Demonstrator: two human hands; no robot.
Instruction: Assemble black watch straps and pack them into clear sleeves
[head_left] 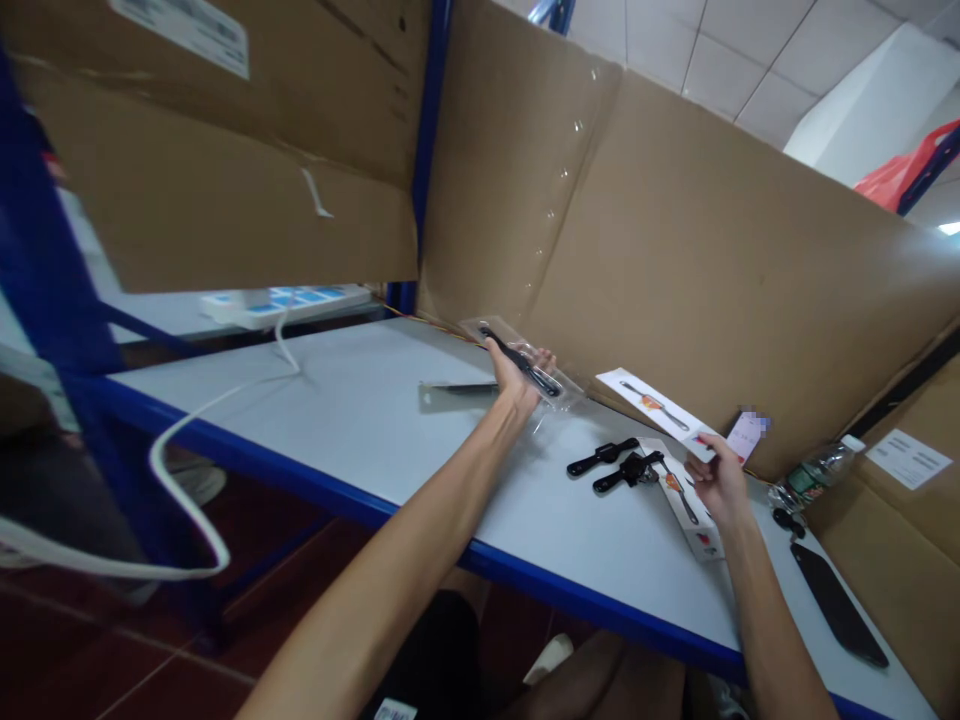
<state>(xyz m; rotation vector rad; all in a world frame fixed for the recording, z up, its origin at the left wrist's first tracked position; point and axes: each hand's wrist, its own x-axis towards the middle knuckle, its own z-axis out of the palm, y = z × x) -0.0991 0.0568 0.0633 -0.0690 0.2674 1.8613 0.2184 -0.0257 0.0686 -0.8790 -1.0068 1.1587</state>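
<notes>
My left hand [517,375] is closed around a clear plastic package [566,388] with a long black two-handled tool [525,362] in it, which looks like a spokeshave. Held above the table, it is tilted down to the right. In my right hand [721,482] is a white printed card [652,405], pinched at its near right end; a picture of a similar tool shows on it. Below it lies a white box [686,505] with the same print. Beside the box are black spokeshaves [604,456], close together. Another clear package [457,395] lies behind my left wrist.
Cardboard walls [675,220] stand behind the grey table [337,410]. At the right are a phone [746,435] with its screen lit, a plastic bottle [814,475] and a flat black object [838,605]. A white cable [202,515] hangs from a power strip [289,303] at left.
</notes>
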